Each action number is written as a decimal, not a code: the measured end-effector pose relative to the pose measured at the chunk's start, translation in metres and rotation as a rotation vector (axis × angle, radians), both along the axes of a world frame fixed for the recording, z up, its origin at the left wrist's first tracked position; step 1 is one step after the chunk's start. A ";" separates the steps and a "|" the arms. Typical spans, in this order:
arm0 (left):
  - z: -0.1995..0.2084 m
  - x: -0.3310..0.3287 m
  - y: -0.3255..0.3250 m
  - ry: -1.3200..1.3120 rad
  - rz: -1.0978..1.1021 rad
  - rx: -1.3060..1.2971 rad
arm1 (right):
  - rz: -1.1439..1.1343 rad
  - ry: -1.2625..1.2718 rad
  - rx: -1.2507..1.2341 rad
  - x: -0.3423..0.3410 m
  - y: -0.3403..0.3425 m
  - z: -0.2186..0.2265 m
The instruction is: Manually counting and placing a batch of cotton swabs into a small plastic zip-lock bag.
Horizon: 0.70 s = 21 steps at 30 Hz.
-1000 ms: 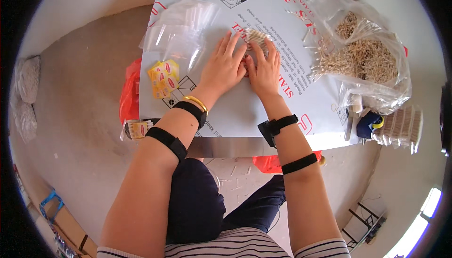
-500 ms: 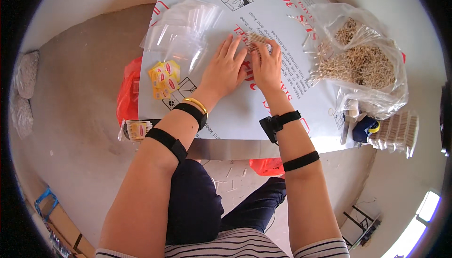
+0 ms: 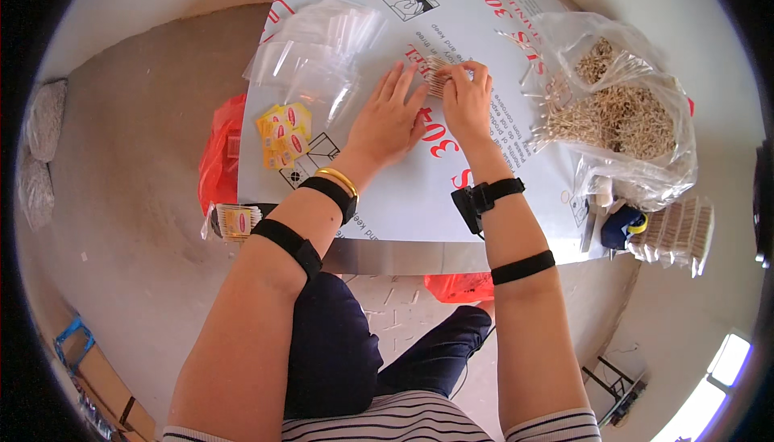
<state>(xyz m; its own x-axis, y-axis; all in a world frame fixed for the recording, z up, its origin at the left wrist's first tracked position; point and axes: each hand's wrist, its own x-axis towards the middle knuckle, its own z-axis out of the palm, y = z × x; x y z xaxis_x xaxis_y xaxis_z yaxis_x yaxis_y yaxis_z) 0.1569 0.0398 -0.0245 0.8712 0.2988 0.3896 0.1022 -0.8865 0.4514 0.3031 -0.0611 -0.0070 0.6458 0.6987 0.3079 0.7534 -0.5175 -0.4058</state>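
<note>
Hands (image 3: 382, 126) apart, swabs (image 3: 436, 81) at right fingertips (image 3: 447, 72)

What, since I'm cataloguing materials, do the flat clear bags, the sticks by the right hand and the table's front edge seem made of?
Flat clear bags: thin glossy plastic film, by its transparency and highlights. Sticks: probably matte wood, being pale tan, though no grain shows. Table's front edge: likely metal, grey with a sheen.

Light is bright, the lower-right window (image 3: 729, 360) overexposed, clear plastic bags (image 3: 322, 49) glinting, fisheye edges curving into black.
</note>
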 end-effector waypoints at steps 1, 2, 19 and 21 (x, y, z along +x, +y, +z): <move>0.000 0.000 0.000 -0.008 0.000 0.003 | 0.001 -0.001 -0.001 0.000 0.000 0.001; -0.001 0.000 0.000 -0.007 0.001 0.003 | -0.009 0.016 -0.009 -0.001 0.001 0.002; 0.001 0.000 0.000 0.031 0.009 0.041 | -0.005 -0.022 -0.002 0.010 0.005 0.007; 0.000 0.000 0.000 0.037 0.011 0.045 | 0.008 -0.060 -0.004 0.012 0.006 0.008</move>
